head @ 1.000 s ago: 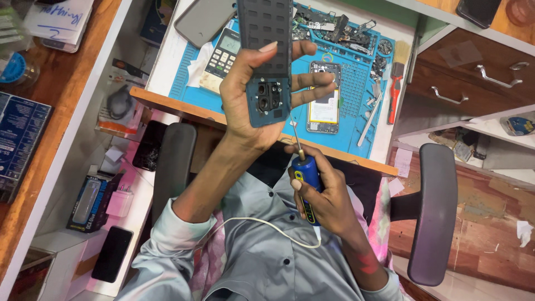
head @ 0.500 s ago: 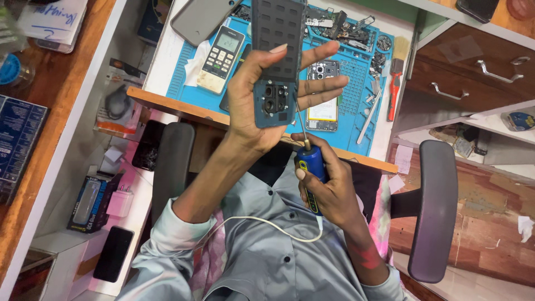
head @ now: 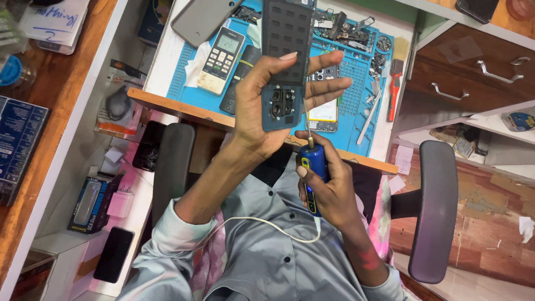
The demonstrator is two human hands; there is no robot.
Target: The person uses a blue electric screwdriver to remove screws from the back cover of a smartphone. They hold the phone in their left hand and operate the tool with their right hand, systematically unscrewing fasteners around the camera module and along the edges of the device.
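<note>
Right hand [head: 329, 192]: nearest item, closed around a screwdriver [head: 313, 173] with a blue and yellow handle. Thin shaft rose from the grip to the lower edge of the phone. A white cable [head: 262, 223] ran from the handle's near end across the shirt.

Left hand [head: 273, 106]: just beyond, palm cupped behind the phone [head: 285, 61], thumb on its left edge, fingers spread past its right edge. Grip partly open, a cradle rather than a clamp.

Phone: back cover off, dark inner frame facing the camera, camera openings at the near end. Held upright in the air above the near edge of the bench [head: 167, 103]. Judged light, stiff and thin; exposed parts likely fragile, smooth sides likely slippery. Best taken by the long edges, clear of the camera area and the open interior.

Bench, farther: blue mat [head: 186, 69] carrying a pale remote-like handset [head: 221, 53], a grey cover [head: 203, 19] at far left, a second opened phone [head: 324, 111] behind the left fingers, loose boards and screws at the far side, tweezers [head: 369, 114] and a red-handled brush [head: 394, 78] at right.

Right of bench: wooden drawers [head: 473, 61] with metal handles.
</note>
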